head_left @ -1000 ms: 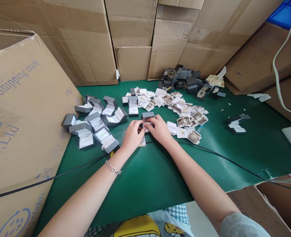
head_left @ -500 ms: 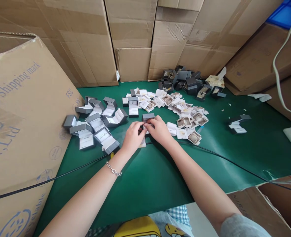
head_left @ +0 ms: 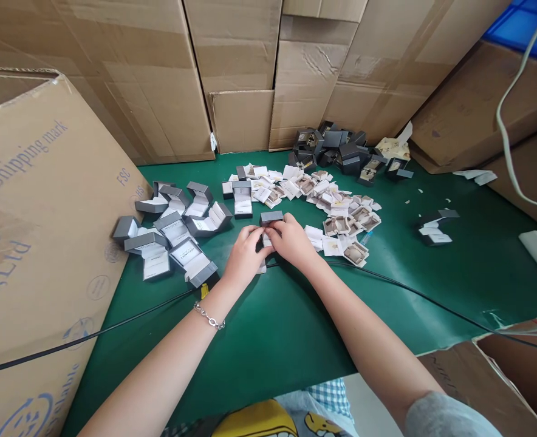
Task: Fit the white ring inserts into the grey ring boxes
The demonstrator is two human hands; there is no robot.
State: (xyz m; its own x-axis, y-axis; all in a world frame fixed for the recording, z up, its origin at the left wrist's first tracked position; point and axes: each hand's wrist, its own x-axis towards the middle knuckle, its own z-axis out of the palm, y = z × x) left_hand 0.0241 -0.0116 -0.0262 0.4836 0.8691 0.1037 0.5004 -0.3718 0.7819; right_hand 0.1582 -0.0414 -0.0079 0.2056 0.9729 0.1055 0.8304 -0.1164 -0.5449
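In the middle of the green table, a small grey jewelry box (head_left: 271, 216) stands with its lid up. My left hand (head_left: 245, 254) grips it from the left side, fingers curled and thumb at its white inside. My right hand (head_left: 292, 241) closes on it from the right, fingertips at the opening. Both hands hide most of the box's lower part. A pale piece (head_left: 262, 267) shows just below my left fingers. Several open grey boxes with white linings (head_left: 191, 258) lie to the left of my hands. White and beige box inserts (head_left: 336, 209) are heaped to the right and beyond.
Dark boxes (head_left: 336, 149) are piled at the back. One open box (head_left: 437, 229) lies apart at the right. A black cable (head_left: 396, 282) crosses the table under my arms. Large cartons (head_left: 36, 200) wall the left and back. A white cord (head_left: 508, 139) hangs at the right.
The view has shifted slightly. Both hands stay on the same box, with only small shifts of the fingers at its opening.
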